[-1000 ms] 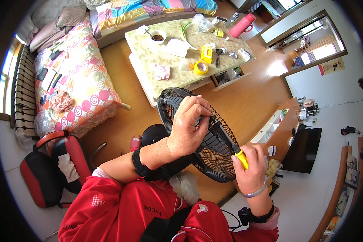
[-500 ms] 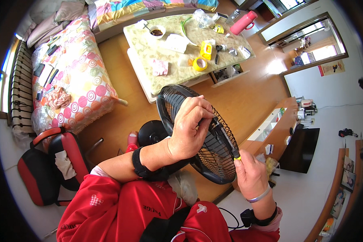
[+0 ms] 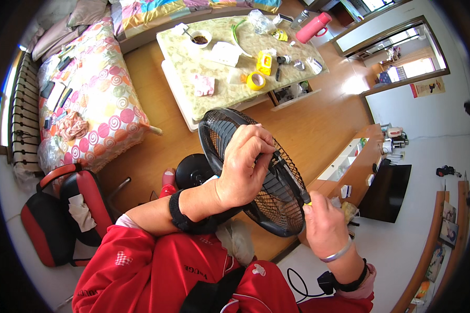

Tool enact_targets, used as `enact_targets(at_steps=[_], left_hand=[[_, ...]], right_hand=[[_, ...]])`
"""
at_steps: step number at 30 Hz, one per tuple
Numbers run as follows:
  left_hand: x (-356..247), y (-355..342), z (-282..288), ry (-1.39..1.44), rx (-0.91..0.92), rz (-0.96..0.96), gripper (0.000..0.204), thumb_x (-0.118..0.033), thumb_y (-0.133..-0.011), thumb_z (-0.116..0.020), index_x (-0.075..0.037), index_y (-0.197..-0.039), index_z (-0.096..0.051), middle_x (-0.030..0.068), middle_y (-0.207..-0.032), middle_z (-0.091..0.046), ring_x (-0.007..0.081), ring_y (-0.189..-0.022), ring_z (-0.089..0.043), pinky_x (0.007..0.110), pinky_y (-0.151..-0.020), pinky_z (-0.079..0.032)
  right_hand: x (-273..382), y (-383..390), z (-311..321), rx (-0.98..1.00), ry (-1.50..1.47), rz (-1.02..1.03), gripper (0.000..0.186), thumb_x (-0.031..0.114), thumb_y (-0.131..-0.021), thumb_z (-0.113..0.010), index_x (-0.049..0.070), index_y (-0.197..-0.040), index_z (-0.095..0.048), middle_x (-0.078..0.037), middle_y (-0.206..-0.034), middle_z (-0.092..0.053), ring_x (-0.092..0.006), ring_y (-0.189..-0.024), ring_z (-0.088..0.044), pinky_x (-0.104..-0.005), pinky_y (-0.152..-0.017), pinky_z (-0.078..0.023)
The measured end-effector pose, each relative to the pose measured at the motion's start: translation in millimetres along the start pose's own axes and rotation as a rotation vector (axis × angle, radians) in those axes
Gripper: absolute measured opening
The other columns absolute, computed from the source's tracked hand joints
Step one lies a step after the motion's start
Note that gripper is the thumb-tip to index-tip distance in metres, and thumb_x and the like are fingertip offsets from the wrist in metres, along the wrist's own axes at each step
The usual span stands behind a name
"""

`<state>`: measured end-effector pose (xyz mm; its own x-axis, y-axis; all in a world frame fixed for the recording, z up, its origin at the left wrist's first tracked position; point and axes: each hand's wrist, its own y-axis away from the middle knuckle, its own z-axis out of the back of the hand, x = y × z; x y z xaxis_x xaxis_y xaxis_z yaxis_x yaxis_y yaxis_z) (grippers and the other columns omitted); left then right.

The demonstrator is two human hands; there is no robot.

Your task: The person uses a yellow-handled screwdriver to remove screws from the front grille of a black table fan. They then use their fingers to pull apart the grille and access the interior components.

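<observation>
In front of me a black fan (image 3: 224, 133) with a wire cage is tilted, the cage's edge toward the right. My left hand (image 3: 248, 164) reaches across the cage, fingers bent and pinched at the upper end of a slim dark piece by the grille; what exactly they hold is hidden. My right hand (image 3: 326, 224) is closed on the yellow end of a slim black tool (image 3: 293, 181), which looks like a screwdriver and lies along the cage toward my left fingertips. A round black base (image 3: 193, 170) stands on the floor behind my left forearm.
Ahead stands a marble-patterned table (image 3: 183, 65) bearing a bowl (image 3: 200, 38), yellow tape (image 3: 256, 81) and a pink thermos (image 3: 314, 27). A patterned bed (image 3: 99, 78) is at the left, above a red-black chair (image 3: 86, 201). A low cabinet (image 3: 344, 164) and dark television (image 3: 384, 194) stand right.
The room has shifted slightly to the left in view, and the fan a little with it. Both hands keep nearly the same grip and place; the right forearm has swung slightly outward.
</observation>
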<state>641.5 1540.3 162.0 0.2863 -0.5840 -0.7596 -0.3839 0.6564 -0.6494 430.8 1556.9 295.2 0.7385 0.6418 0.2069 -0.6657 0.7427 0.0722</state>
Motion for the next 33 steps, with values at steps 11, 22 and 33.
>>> enact_targets(at_steps=[11, 22, 33], left_hand=[[0, -2, 4, -0.015, -0.012, -0.005, 0.028, 0.016, -0.074, -0.071, -0.003, -0.089, -0.058, 0.0112, -0.095, -0.063, 0.0328, -0.088, -0.061, 0.043, -0.085, -0.051], [1, -1, 3, -0.016, 0.008, -0.020, 0.028, 0.017, -0.074, -0.069, -0.003, -0.089, -0.057, 0.0112, -0.095, -0.061, 0.0320, -0.086, -0.059, 0.041, -0.077, -0.049], [-2, -1, 1, -0.002, 0.026, -0.016, 0.026, 0.016, -0.076, -0.070, -0.003, -0.090, -0.058, 0.0115, -0.095, -0.062, 0.0322, -0.087, -0.060, 0.041, -0.078, -0.049]], right_hand=[[4, 2, -18, -0.227, -0.075, 0.083, 0.035, 0.000, -0.086, -0.077, -0.003, -0.117, -0.061, -0.020, -0.098, -0.062, -0.0388, -0.082, -0.063, -0.0440, -0.073, -0.053], [-15, -7, 6, 0.121, -0.537, -0.158, 0.020, 0.003, -0.099, -0.066, -0.004, -0.117, -0.062, -0.010, -0.087, -0.065, -0.0196, -0.067, -0.064, -0.0309, -0.059, -0.050], [-8, -2, -7, -0.118, -0.037, 0.048, 0.035, 0.007, -0.095, -0.071, -0.001, -0.127, -0.062, -0.019, -0.094, -0.059, -0.0390, -0.078, -0.064, -0.0448, -0.066, -0.054]])
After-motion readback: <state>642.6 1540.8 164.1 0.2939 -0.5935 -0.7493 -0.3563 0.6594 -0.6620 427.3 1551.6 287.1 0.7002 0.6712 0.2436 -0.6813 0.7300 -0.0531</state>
